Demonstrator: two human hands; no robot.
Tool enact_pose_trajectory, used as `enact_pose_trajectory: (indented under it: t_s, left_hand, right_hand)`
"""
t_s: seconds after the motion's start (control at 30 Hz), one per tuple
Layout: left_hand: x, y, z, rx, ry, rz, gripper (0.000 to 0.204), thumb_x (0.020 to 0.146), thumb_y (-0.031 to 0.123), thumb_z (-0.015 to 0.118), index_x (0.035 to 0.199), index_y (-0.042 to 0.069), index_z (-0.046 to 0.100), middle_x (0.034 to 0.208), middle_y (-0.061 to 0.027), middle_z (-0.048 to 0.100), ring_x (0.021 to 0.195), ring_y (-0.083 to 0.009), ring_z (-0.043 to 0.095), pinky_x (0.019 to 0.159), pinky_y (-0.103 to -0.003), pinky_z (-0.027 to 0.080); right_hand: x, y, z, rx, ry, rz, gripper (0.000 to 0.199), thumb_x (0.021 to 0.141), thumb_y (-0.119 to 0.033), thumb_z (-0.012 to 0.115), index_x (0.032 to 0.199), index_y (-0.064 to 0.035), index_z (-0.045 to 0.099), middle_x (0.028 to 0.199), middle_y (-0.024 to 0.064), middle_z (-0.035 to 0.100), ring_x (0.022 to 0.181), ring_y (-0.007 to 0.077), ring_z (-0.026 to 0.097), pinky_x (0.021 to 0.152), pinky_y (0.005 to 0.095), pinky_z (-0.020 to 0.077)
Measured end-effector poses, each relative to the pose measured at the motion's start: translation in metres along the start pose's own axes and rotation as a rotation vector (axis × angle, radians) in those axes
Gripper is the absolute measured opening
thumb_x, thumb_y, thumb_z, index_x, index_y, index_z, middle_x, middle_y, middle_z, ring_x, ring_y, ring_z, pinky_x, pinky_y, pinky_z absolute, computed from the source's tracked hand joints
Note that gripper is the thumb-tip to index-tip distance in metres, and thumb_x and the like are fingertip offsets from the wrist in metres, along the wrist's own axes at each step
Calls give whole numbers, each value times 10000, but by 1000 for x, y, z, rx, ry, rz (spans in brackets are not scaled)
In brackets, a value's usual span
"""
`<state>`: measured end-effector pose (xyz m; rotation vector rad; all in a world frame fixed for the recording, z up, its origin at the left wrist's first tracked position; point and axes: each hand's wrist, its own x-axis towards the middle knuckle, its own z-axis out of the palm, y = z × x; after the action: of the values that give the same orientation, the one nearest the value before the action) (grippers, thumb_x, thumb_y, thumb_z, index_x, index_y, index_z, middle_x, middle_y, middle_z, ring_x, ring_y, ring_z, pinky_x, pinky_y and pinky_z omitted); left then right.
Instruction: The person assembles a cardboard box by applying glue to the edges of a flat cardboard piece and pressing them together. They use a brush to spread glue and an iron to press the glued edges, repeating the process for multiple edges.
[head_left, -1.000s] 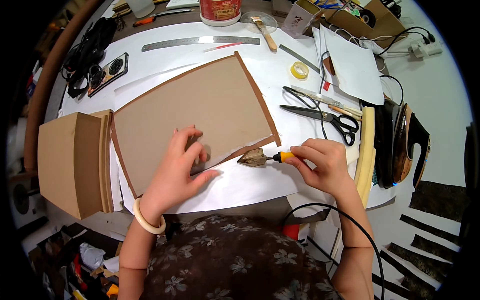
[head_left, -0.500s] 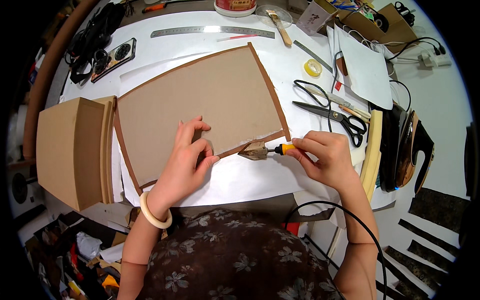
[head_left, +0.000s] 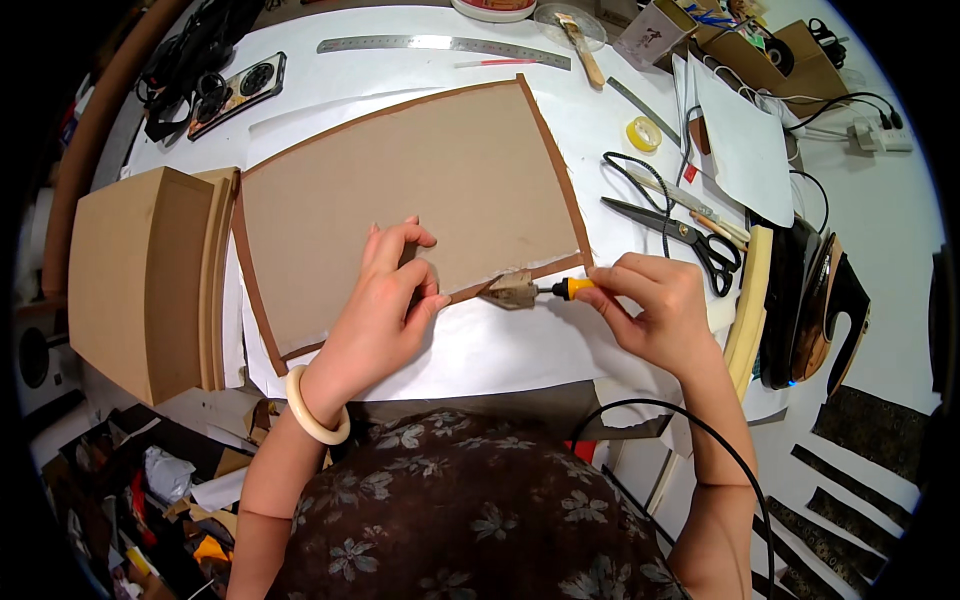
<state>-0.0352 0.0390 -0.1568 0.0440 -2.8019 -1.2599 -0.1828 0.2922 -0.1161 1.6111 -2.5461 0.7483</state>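
A tan fabric-like panel [head_left: 420, 170] with brown fabric edging [head_left: 560, 265] lies on white paper. My right hand [head_left: 655, 310] grips the yellow handle of a small corded iron [head_left: 515, 290]. Its dirty wedge-shaped metal head points left and touches the panel's near edge, where a strip of pale, rough material shows beside the edging. My left hand [head_left: 385, 290], with a cream bangle at the wrist, rests at that same edge. Its thumb and forefinger pinch the edging just left of the iron's tip, while the other fingers curve over the panel.
Black scissors [head_left: 690, 235], yellow tape [head_left: 643, 134] and a thin ruler lie to the right. At the back are a long steel ruler [head_left: 440, 43] and a brush [head_left: 580, 50]. Tan boards [head_left: 140, 285] stand at left. The iron's black cord [head_left: 700, 430] loops past my right forearm.
The whole view has shifted slightly, with the table things sitting a little higher and further right. Both hands keep their grips, and the iron's tip stays at the near edge.
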Motion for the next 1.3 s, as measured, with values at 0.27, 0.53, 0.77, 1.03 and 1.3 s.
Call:
enact_pose_trajectory:
  t_s: [0.27,0.53,0.77,1.03,1.3]
  left_hand:
    - [0,-1,3,-24,22,0,184,816,2,669,754,23,497,1219,-162,479,1343,-419,394,1140,-562,213]
    - [0,-2,4,-28,30,5,191,813,-3,675,750,21,496,1213,-158,477,1345,-417,392,1133,-542,234]
    - [0,-3,6,-32,33,8,195,819,1,677,747,18,496,1210,-154,474,1346,-418,392,1123,-524,253]
    - [5,3,20,-28,87,-10,187,840,26,669,754,23,503,1181,-144,474,1336,-423,392,1144,-569,192]
    - [7,7,20,-25,84,-2,193,845,-11,643,749,-7,475,1174,-183,451,1324,-457,381,1130,-620,206]
  right_hand:
    - [2,-10,-2,-5,-61,26,132,745,-101,804,804,-34,706,639,53,613,495,192,567,443,294,403]
    - [1,-16,4,-3,-49,30,125,771,-127,787,783,-53,688,619,41,586,487,193,554,433,302,396]
    - [1,-19,8,-16,-2,41,103,795,-151,760,779,-88,679,596,30,546,485,205,543,430,321,395]
    - [-11,1,-18,39,157,225,103,777,-125,789,808,-52,724,655,56,653,531,165,638,475,264,440]
    - [-24,11,-13,-31,62,210,141,786,-179,784,789,-52,724,654,47,650,467,180,565,433,275,414]
